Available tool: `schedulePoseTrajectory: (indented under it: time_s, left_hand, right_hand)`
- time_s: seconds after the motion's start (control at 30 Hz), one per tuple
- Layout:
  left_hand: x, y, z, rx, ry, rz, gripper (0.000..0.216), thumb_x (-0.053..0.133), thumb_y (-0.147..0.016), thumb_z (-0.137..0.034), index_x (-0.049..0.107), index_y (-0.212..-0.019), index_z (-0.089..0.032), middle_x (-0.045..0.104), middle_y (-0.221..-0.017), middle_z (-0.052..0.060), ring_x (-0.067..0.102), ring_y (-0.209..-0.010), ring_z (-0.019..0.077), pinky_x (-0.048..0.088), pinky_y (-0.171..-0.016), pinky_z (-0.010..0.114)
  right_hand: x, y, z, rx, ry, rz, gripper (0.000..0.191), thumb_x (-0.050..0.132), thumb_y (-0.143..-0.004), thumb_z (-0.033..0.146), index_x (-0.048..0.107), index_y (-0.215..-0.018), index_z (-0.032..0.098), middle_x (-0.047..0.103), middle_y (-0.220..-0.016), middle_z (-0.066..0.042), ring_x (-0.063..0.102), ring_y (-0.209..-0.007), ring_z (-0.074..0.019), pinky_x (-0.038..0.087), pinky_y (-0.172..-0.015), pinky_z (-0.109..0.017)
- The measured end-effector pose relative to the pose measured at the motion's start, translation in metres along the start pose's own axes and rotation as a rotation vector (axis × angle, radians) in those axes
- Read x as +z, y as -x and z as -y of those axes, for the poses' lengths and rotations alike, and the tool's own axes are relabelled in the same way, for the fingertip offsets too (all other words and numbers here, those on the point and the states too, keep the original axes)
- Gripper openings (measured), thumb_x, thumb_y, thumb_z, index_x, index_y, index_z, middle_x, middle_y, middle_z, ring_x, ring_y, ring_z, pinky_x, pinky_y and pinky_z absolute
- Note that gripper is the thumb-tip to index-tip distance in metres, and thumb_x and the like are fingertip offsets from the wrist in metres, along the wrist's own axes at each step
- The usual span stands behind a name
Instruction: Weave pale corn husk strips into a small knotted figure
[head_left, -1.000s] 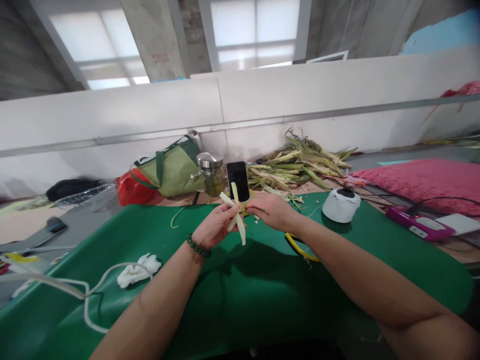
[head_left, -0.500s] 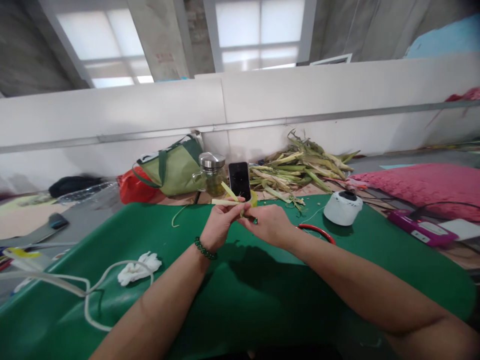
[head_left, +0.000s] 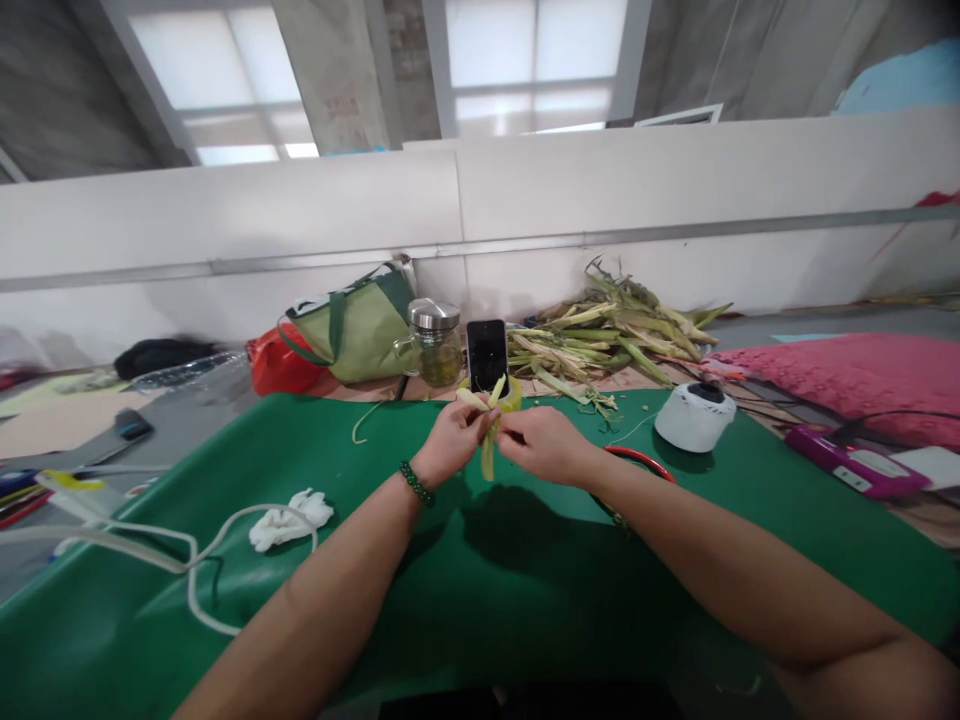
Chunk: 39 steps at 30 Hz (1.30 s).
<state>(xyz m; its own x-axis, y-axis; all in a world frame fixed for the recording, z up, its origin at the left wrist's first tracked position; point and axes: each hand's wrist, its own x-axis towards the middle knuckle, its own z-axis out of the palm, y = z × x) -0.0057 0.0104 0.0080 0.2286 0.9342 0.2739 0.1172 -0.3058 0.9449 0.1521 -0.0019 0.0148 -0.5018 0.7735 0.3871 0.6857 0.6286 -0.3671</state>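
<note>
Your left hand (head_left: 450, 440) is pinching flat, crossed, pale-green strips (head_left: 488, 462); your right hand (head_left: 546, 442) is curling alongside, can't tell its grip.

Open passage lies over the smooth dark-green sheet (head_left: 525, 590) between the left forearm (head_left: 322, 600) and right forearm (head_left: 720, 570). The gap between the bare left hand (head_left: 452, 440) and bare right hand (head_left: 551, 445) is occupied by flat yellow-green leaf strips (head_left: 488, 460). Forward travel is obstructed by the upright black rectangular phone (head_left: 487, 350), flanked by the steel-lidded glass mug (head_left: 439, 360) on the left and the heap of yellow-green husks (head_left: 600, 335) on the right. The right forearm overlies part of the curved red handle (head_left: 641, 458); the white tapered spool (head_left: 694, 420) stands beyond. Left of the left forearm, the crumpled white tissue (head_left: 291, 522) and looped white cable (head_left: 196, 590) restrict low passage.
</note>
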Motion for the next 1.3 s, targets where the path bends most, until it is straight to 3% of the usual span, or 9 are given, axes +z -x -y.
schedulePoseTrajectory:
  time_s: [0.17,0.27,0.47,0.57,0.67,0.8,0.97,1.2,1.3]
  left_hand:
    - [-0.001,0.003,-0.002,-0.246,0.231,0.154,0.045,0.072,-0.062,-0.056,0.067,-0.074,-0.013,0.063,-0.063,0.003,0.058,-0.056,0.0119,0.048,-0.054,0.023]
    - [-0.002,0.002,-0.002,-0.177,0.181,0.083,0.037,0.074,-0.063,-0.049,0.065,-0.068,-0.013,0.062,-0.06,0.002,0.057,-0.055,0.011,0.046,-0.051,0.021]
    - [0.0,0.001,-0.003,0.014,0.019,-0.152,0.033,0.071,-0.068,-0.04,0.053,-0.054,-0.016,0.051,-0.048,-0.004,0.049,-0.045,0.0081,0.041,-0.046,0.02]
    - [0.001,0.002,-0.004,0.089,-0.028,-0.25,0.035,0.07,-0.069,-0.039,0.05,-0.052,-0.017,0.046,-0.044,-0.005,0.047,-0.042,0.0079,0.036,-0.042,0.019]
    - [0.002,0.005,-0.009,-0.008,0.029,-0.159,0.031,0.065,-0.073,-0.046,0.06,-0.068,-0.016,0.047,-0.043,-0.006,0.048,-0.04,0.0088,0.038,-0.042,0.02]
    - [0.003,0.007,-0.011,-0.164,0.235,-0.005,0.04,0.067,-0.069,-0.053,0.062,-0.082,-0.015,0.06,-0.061,-0.001,0.059,-0.056,0.0115,0.049,-0.054,0.022]
    - [0.001,0.006,-0.008,-0.143,0.294,-0.12,0.036,0.08,-0.057,-0.04,0.062,-0.076,-0.015,0.061,-0.069,-0.001,0.057,-0.057,0.0084,0.048,-0.054,0.019]
    - [0.0,0.009,-0.009,-0.124,0.354,-0.203,0.029,0.078,-0.059,-0.03,0.063,-0.077,-0.014,0.058,-0.062,-0.002,0.053,-0.056,0.0067,0.042,-0.051,0.016]
    - [0.006,0.009,-0.009,-0.096,0.449,-0.235,0.031,0.079,-0.058,-0.029,0.063,-0.08,-0.014,0.059,-0.062,-0.004,0.053,-0.055,0.0064,0.044,-0.054,0.018]
  right_hand:
    - [-0.008,-0.007,-0.008,0.143,-0.498,0.145,0.028,0.041,-0.077,0.019,0.043,-0.05,0.018,0.044,-0.045,0.004,0.04,-0.043,-0.0081,0.03,-0.047,-0.021]
    - [-0.011,-0.008,-0.012,0.182,-0.561,0.122,0.034,0.044,-0.081,0.026,0.042,-0.048,0.018,0.043,-0.043,0.004,0.038,-0.041,-0.0073,0.03,-0.044,-0.02]
    - [-0.009,0.001,-0.003,0.177,-0.389,0.01,0.036,0.045,-0.087,0.033,0.049,-0.055,0.017,0.06,-0.053,0.0,0.049,-0.043,-0.0079,0.031,-0.046,-0.02]
    - [-0.001,0.008,0.004,0.038,-0.048,-0.166,0.034,0.045,-0.09,0.032,0.055,-0.062,0.016,0.061,-0.057,-0.001,0.049,-0.048,-0.0093,0.027,-0.049,-0.022]
    - [0.006,0.012,0.004,-0.142,0.286,-0.304,0.034,0.04,-0.094,0.03,0.058,-0.068,0.015,0.06,-0.056,-0.003,0.047,-0.048,-0.0105,0.021,-0.051,-0.026]
    - [0.011,0.012,0.0,-0.311,0.419,-0.343,0.033,0.035,-0.096,0.021,0.058,-0.073,0.015,0.06,-0.06,-0.003,0.05,-0.053,-0.0113,0.024,-0.053,-0.026]
    - [0.009,0.012,0.006,-0.311,0.546,-0.429,0.027,0.043,-0.091,0.021,0.057,-0.069,0.015,0.061,-0.067,-0.006,0.053,-0.066,-0.0148,0.026,-0.056,-0.027]
    - [0.01,0.012,0.016,-0.075,0.531,-0.155,0.027,0.04,-0.091,0.022,0.062,-0.075,0.015,0.064,-0.06,-0.008,0.053,-0.053,-0.0137,0.018,-0.051,-0.03]
    - [0.01,0.009,0.017,0.065,0.439,-0.108,0.028,0.042,-0.091,0.029,0.063,-0.081,0.015,0.067,-0.065,-0.01,0.056,-0.055,-0.0164,0.019,-0.051,-0.029]
